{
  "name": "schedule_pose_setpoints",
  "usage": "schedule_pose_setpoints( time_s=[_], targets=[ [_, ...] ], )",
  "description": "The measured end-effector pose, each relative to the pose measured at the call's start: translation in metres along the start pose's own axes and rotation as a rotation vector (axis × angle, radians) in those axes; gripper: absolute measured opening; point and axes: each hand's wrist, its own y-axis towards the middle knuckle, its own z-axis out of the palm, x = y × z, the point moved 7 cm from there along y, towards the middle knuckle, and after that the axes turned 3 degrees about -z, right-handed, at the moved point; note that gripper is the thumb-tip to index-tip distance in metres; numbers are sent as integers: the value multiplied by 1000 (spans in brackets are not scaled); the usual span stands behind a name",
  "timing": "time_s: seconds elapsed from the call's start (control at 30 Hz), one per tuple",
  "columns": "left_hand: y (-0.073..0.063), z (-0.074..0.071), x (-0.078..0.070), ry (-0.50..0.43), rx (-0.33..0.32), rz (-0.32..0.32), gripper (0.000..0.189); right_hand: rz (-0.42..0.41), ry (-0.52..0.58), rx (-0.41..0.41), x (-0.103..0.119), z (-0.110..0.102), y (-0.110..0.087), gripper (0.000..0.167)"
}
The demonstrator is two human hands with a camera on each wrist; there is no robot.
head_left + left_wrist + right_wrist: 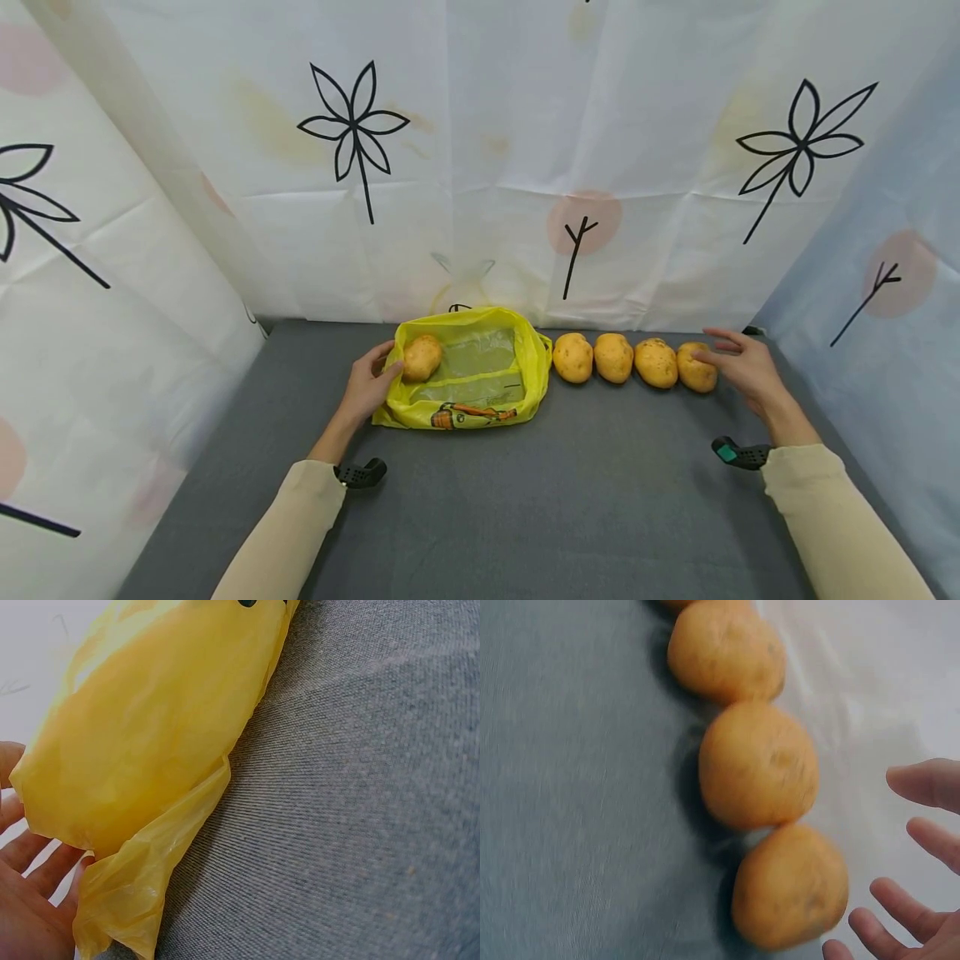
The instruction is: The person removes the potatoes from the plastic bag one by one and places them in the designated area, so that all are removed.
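Note:
A yellow plastic bag (534,367) lies with its mouth open toward me, one potato (422,358) inside near its left wall. My left hand (369,382) holds the left rim, thumb over the edge beside that potato. In the left wrist view the bag (142,735) covers some fingertips of the left hand (37,885). To the bag's right, several potatoes (613,358) stand in a row. My right hand (742,367) hovers at the rightmost potato (696,367), fingers spread. The right wrist view shows that hand (915,877) apart from the nearest potato (791,889).
A dark grey cloth (525,517) covers the table. White patterned curtains (480,167) hang behind it and along both sides. A small dark object (753,331) sits at the back right corner, just beyond the right hand.

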Motion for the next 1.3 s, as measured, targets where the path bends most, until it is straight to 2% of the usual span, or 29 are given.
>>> schedule_pose_setpoints(
  time_s=[0.3,0.53,1.3],
  targets=[
    [0,-1,1,0,-5,-1,55,-102,2,14,36,12,-8,76],
    [1,-2,0,7,-9,-7,54,-165,18,46,64,32,-9,73],
    [1,-2,-1,25,-9,-19,54,-312,155,165,124,105,-5,66]
  ],
)
